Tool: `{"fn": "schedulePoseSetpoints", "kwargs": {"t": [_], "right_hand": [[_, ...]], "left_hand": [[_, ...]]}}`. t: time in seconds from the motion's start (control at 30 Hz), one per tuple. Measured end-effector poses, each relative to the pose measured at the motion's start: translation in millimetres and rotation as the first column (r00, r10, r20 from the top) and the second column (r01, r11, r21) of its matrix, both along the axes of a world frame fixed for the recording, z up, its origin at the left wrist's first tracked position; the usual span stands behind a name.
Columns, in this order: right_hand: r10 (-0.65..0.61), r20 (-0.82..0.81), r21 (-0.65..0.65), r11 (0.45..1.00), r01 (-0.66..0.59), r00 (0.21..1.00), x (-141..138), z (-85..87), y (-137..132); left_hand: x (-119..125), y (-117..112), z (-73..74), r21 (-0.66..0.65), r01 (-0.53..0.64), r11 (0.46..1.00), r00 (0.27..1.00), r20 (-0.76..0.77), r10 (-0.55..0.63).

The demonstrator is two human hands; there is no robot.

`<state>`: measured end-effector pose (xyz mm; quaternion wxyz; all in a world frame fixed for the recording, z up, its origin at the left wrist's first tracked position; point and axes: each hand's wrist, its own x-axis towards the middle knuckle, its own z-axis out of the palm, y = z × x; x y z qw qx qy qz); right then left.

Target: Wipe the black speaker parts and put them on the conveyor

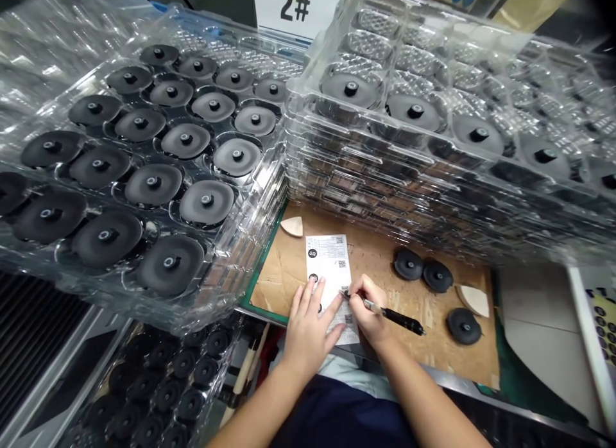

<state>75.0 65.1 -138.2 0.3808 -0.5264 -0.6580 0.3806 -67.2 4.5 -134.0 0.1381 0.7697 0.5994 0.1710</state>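
Note:
A white sheet of printed labels (328, 262), with small codes and black round marks, lies on the brown cardboard. Flat on its lower part rests my left hand (310, 319), fingers spread. My right hand (368, 310) grips a black pen (402, 321), its tip down at the right side of the sheet. To the right of that hand, two black round parts (408, 264) sit side by side, and another black round part (464, 326) lies nearer the board's right edge.
A clear tray of black round parts (212, 215) stands at the left. Stacked clear trays (385, 172) rise behind the cardboard (385, 242). Pale wedge pieces (292, 226) lie on the cardboard's left and right. A "2#" sign (296, 8) stands at the back.

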Motion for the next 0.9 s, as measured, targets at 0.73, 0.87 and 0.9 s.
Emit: {"fn": "schedulePoseSetpoints", "kwargs": {"t": [0.73,0.87,0.9], "right_hand": [[-0.013,0.065,0.031,0.999,0.011,0.998,-4.4,6.0,1.1],[-0.019,0.07,0.034,0.999,0.017,0.997,-4.2,5.0,0.3],[-0.023,0.071,0.035,0.999,0.02,0.997,-4.2,5.0,0.2]], "left_hand": [[0.8,-0.7,-2.2,0.005,0.001,1.0,1.0,0.007,-0.001],[0.6,-0.8,-2.7,0.005,0.004,1.0,1.0,0.004,-0.004],[0.6,-0.8,-2.9,0.006,0.004,1.0,1.0,0.004,-0.004]]}}
